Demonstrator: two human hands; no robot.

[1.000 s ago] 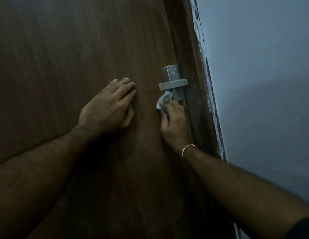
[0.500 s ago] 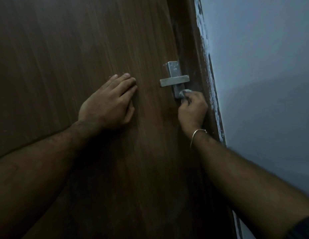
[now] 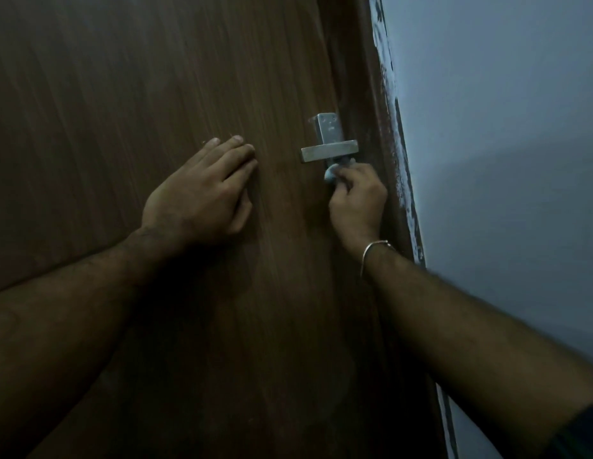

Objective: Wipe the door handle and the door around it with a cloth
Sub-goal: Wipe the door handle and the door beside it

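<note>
One cloth [image 3: 331, 173] — under door handle [image 3: 329, 150]

No readable text, labels or nos. anywhere; marks on door handle [image 3: 329, 140] plate too dim.

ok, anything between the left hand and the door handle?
Head view: nothing but bare door between the left hand and the door handle.

Dim light all round here, everything in a bluish gloom. Over on the right, a plain pale wall [image 3: 503, 127] runs top to bottom, a soft darker shadow across its lower half. Along its edge, the dark brown door frame [image 3: 381, 104] shows ragged smears of pale paint.
</note>
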